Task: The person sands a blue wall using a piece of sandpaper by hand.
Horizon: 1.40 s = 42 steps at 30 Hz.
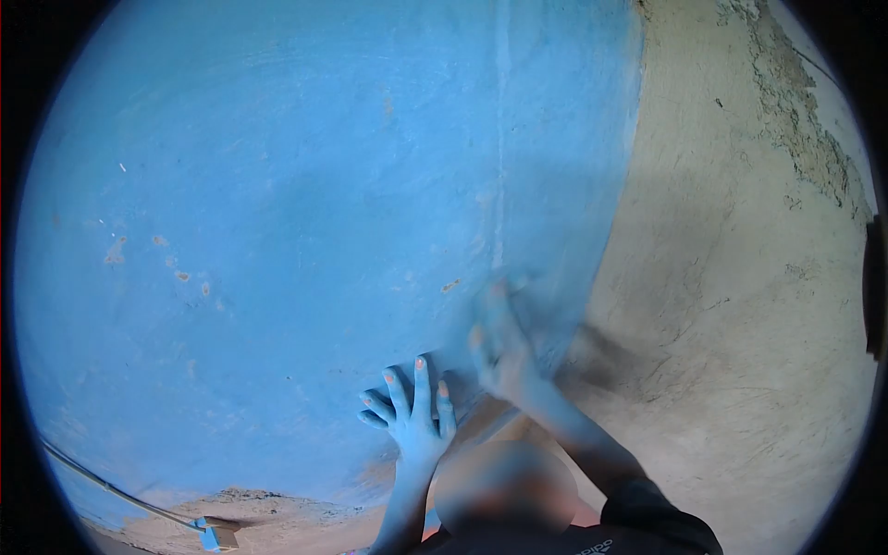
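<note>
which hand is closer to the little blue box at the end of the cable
Left. The left hand, fingers spread, is above and right of the blue box in view; the blurred right hand is farther up and right.

Blue wall [324,231] (chipped in spots)
</note>
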Each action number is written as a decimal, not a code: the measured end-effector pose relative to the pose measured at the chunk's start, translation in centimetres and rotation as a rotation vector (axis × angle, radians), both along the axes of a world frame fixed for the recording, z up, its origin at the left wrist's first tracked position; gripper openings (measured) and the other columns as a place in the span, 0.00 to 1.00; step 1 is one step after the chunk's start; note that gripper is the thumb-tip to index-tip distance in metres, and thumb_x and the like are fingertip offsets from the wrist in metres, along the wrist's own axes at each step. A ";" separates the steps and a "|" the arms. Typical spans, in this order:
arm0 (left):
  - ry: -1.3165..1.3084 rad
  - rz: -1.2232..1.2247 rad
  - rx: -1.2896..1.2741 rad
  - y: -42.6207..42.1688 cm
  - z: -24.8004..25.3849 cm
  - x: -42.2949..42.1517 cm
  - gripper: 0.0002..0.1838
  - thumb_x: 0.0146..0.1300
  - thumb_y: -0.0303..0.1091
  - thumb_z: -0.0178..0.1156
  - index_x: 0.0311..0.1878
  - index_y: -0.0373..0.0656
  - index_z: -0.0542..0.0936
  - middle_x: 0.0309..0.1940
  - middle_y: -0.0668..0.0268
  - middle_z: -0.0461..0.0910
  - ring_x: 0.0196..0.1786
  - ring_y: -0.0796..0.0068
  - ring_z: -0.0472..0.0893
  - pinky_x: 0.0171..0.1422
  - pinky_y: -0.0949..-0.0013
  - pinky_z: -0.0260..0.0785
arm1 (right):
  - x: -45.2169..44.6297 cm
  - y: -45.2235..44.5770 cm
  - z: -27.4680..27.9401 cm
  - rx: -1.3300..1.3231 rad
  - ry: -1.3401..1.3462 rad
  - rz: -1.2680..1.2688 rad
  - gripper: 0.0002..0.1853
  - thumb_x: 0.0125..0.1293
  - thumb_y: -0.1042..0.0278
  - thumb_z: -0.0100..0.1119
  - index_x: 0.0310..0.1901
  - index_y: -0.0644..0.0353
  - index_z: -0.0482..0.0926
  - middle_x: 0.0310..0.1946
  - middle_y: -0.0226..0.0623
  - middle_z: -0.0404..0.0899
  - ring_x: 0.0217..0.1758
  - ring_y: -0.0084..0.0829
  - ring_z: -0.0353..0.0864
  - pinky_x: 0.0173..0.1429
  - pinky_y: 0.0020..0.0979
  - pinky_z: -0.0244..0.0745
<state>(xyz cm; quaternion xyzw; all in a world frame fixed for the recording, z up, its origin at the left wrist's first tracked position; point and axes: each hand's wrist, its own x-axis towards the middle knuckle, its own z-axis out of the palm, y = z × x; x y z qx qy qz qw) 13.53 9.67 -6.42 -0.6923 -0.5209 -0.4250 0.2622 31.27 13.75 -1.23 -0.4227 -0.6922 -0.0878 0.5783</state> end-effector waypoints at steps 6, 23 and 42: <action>0.003 -0.001 0.014 0.1 -0.1 0.0 0.29 0.68 0.46 0.51 0.72 0.50 0.66 0.77 0.47 0.38 0.76 0.35 0.22 0.68 0.35 0.05 | 1.7 -0.6 2.2 0.072 -0.137 -0.198 0.29 0.60 0.64 0.56 0.64 0.62 0.70 0.68 0.50 0.62 0.75 0.48 0.57 0.75 0.54 0.49; -0.039 -0.014 -0.002 -0.1 -0.4 -0.1 0.28 0.65 0.47 0.54 0.69 0.55 0.71 0.78 0.53 0.39 0.76 0.37 0.23 0.69 0.39 0.02 | 1.6 -0.3 0.8 -0.056 0.057 -0.308 0.33 0.67 0.66 0.48 0.70 0.72 0.55 0.70 0.57 0.57 0.74 0.52 0.56 0.75 0.51 0.49; -0.028 -0.015 0.004 0.1 -0.5 -0.2 0.28 0.65 0.47 0.54 0.69 0.54 0.71 0.78 0.55 0.40 0.77 0.39 0.23 0.69 0.39 0.04 | 0.9 2.8 3.6 0.244 0.019 -0.101 0.28 0.64 0.66 0.54 0.67 0.59 0.68 0.68 0.45 0.66 0.74 0.45 0.60 0.77 0.49 0.46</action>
